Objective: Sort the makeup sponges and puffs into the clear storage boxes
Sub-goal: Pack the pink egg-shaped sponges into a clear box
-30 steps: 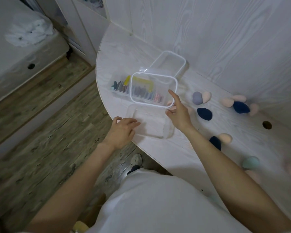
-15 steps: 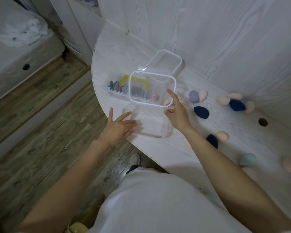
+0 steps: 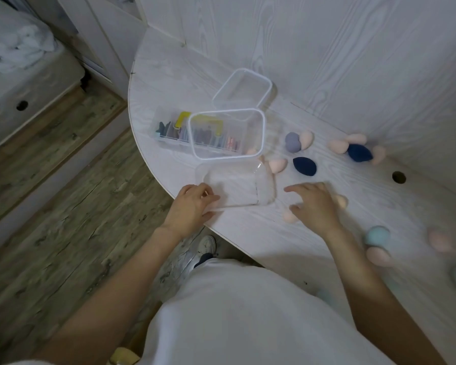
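Observation:
A clear storage box [image 3: 237, 189] sits near the table's front edge. Its white-rimmed lid [image 3: 261, 133] stands upright behind it. My left hand [image 3: 192, 206] grips the box's near-left corner, fingers above and thumb below the rim. My right hand [image 3: 313, 204] hovers to the right of the box with spread fingers and holds nothing. A peach sponge [image 3: 290, 216] lies under its thumb side, another [image 3: 341, 200] beside its knuckles. Farther back lie a navy sponge [image 3: 304, 166], a peach one [image 3: 277, 165] and a grey one [image 3: 292, 144].
A second clear box [image 3: 244, 88] stands at the back by the wall. A compartment organiser with a yellow handle [image 3: 169, 130] lies left of the lid. More sponges sit at right: navy [image 3: 359, 152], teal [image 3: 377, 235], pink [image 3: 440, 239]. There is a cable hole [image 3: 398, 177].
My right hand let go of the lid's corner and moved right and towards me over the near sponges. My left hand closed on the box's corner. The lid stays up.

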### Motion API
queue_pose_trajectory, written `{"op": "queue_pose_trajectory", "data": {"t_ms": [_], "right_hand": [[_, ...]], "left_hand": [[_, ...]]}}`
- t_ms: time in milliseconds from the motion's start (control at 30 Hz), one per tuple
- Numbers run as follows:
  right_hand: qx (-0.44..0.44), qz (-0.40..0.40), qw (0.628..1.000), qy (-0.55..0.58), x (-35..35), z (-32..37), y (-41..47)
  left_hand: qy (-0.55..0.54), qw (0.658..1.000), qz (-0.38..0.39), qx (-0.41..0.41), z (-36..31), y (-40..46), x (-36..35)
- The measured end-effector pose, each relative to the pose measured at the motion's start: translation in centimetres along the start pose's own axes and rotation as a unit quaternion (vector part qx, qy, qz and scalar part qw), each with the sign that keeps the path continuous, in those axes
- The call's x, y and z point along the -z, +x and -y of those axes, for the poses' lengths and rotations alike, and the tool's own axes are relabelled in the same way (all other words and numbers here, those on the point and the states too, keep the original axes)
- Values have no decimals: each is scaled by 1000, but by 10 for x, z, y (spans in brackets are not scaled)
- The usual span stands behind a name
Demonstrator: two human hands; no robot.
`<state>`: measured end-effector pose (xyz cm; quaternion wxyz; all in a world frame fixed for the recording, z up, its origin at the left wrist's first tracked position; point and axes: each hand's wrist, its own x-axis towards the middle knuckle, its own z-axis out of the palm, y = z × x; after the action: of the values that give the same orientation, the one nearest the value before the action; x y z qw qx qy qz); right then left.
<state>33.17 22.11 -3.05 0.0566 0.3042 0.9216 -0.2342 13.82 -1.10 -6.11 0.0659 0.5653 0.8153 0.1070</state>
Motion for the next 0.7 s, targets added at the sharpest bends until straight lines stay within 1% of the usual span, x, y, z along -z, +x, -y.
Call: {"op": "queue_pose_trajectory", "data": {"t_ms": [33, 67, 133, 167, 233, 300, 367, 433, 500, 533, 567, 633, 700], "right_hand": [[3, 29, 998, -54, -2, -4, -5], [15, 47, 995, -85, -6, -5, -7], [43, 64, 991, -110, -10, -5, -9], [55, 73, 989, -120, -10, -4, -8], [73, 111, 982, -138, -10, -5, -8], [84, 147, 974, -149, -7, -10, -10], [71, 146, 982, -98, 1, -11, -14], [57, 93, 994, 19, 15, -3, -15], [72, 37, 988, 131, 24, 18, -10], [85, 28, 983, 161, 26, 32, -5], [99, 34, 979, 176, 23, 46, 1], [127, 62, 976, 168, 11, 70, 12], [154, 89, 979, 104, -7, 84, 22]], "left_hand": [[2, 1000, -1, 7, -3, 0, -3], [9, 1000, -2, 14, -4, 0, -7], [32, 999, 5, 24, -7, -1, -11], [43, 998, 24, 36, -9, 0, -10], [65, 990, 98, 76, -12, 3, -8], [100, 981, 145, 81, -13, 9, -5], [105, 979, 163, 63, -12, 11, -3], [77, 980, 174, 60, -11, 9, 0], [43, 981, 176, 64, -11, 5, 3], [29, 983, 171, 65, -11, 3, 5], [16, 984, 167, 65, -10, 1, 7], [1, 986, 158, 60, -7, -3, 9], [-16, 989, 135, 54, -2, -9, 10]]}}
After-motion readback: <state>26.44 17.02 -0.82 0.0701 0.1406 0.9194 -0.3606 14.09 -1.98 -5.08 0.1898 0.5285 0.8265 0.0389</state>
